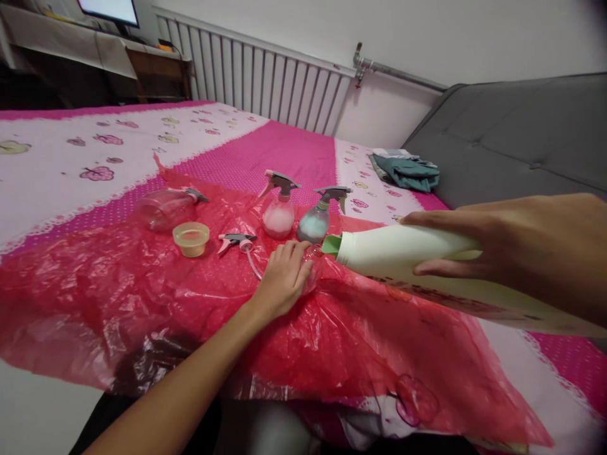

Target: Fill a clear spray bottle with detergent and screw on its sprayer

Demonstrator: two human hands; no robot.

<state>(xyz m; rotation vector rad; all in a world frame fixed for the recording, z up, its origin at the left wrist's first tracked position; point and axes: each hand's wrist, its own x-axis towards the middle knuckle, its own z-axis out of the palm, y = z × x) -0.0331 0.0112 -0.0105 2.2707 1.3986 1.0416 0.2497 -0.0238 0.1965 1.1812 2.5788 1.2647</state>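
Observation:
My left hand [284, 278] is wrapped round a clear spray bottle [312, 273] without its top, standing on red plastic sheeting [190, 316]. My right hand [502, 246] grips a large pale detergent bottle [403, 249], tipped on its side. Its green spout [332, 244] points at the clear bottle's mouth; whether liquid flows I cannot tell. A loose pink-and-grey spray head [239, 242] with a tube lies left of my left hand. Behind stand a pink spray bottle [279, 218] and a green one [313, 221], both with cloudy contents and spray heads on.
A yellowish cap [191, 239] sits on the sheeting at the left. Beside it another clear spray bottle [165, 207] lies on its side. Folded clothes [408, 170] rest near the grey headboard [512, 133]. A radiator [260, 69] runs along the wall.

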